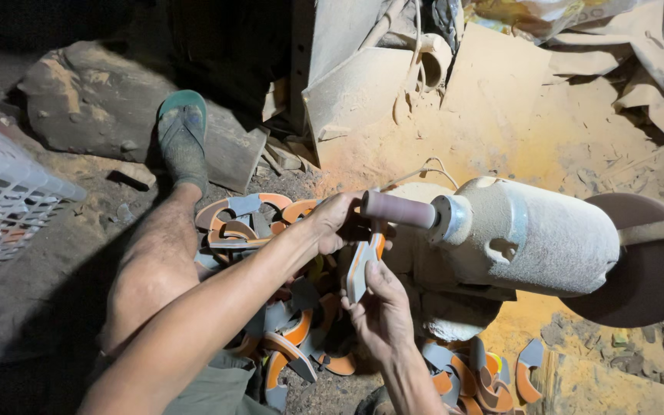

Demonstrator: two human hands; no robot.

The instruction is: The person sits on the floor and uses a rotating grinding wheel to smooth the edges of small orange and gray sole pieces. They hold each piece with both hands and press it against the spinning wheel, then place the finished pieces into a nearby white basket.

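Against the sanding drum (398, 209) at 12 o'clock of the floor pile (286, 323), both hands, left (337, 223) and right (382, 307), are gripping one orange-grey piece (360, 265), many pieces lying unsanded or done, indistinguishably.

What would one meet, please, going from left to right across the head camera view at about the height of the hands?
White plastic crate → bare leg → left hand → orange and grey curved piece held by both hands, with the right hand below it → sanding drum → dusty motor housing → brown disc.
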